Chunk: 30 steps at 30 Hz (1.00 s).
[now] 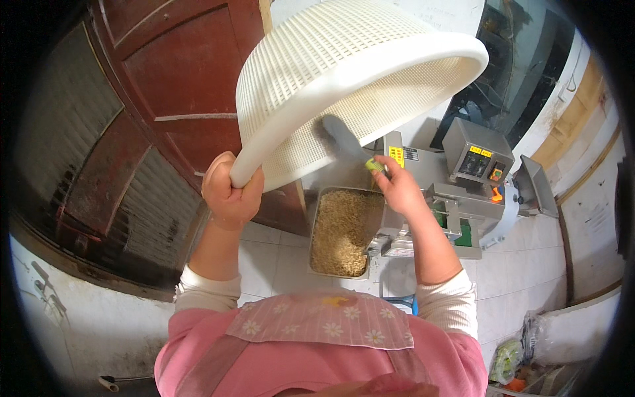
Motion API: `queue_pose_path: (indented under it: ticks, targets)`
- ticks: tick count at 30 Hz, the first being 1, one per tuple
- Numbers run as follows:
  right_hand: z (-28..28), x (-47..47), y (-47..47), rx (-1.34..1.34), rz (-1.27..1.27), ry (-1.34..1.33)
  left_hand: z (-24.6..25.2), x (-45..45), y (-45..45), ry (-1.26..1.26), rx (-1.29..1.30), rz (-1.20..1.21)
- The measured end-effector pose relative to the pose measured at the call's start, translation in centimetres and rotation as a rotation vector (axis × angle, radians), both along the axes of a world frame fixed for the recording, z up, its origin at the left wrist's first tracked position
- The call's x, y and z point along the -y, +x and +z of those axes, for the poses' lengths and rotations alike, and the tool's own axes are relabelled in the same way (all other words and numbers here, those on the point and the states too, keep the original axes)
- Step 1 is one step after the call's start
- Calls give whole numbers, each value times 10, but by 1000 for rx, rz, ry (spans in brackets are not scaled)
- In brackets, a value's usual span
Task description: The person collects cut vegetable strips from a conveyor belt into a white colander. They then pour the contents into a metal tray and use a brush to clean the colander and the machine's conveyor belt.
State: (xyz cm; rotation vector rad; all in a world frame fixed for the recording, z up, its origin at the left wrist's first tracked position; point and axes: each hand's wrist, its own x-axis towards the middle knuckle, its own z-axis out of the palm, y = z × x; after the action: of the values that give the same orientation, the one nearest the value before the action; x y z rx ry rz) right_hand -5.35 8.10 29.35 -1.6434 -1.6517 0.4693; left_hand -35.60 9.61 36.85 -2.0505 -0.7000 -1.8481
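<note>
My left hand (pixel 232 191) grips the thick rim of a large white plastic basket (pixel 292 82) with mesh walls. The basket is raised and tilted, its mouth facing down and towards me. In my right hand (pixel 402 187) is the green-ended handle of a brush or scraper (pixel 349 141); its grey head, blurred, lies against or close to the basket's inner wall. Below stands a rectangular metal tray (pixel 313 233) filled with pale, small crumbly pieces (pixel 342 228). A hazy blur hangs between basket and tray.
Right of the tray stands a stainless-steel machine (pixel 426 161) with a control box (pixel 478 149) and a metal hopper (pixel 536 186). A dark red wooden door (pixel 183 64) is at the left. Plastic bags (pixel 508 355) lie at lower right, above white floor tiles (pixel 521 273).
</note>
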Motion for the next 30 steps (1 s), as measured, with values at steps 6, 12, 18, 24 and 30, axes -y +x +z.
queue_pose_path:
  ticks: [6, 12, 18, 24, 30]
  targets:
    - [-9, -17, -11, -5, -51, 21, -4, -6, 0, -27, 76, -12]
    - [-20, -13, 52, -173, -136, 64, -4, 0, -13, -44, 82, 13]
    - [-68, -29, 72, -234, -238, 141, 3, 7, -17, -52, 115, 19]
    - [-68, 0, 35, -150, -45, 79, -4, 9, -25, -108, 158, 12]
    - [-23, -18, -16, 37, -53, -16, -5, 7, -35, -51, 134, -3]
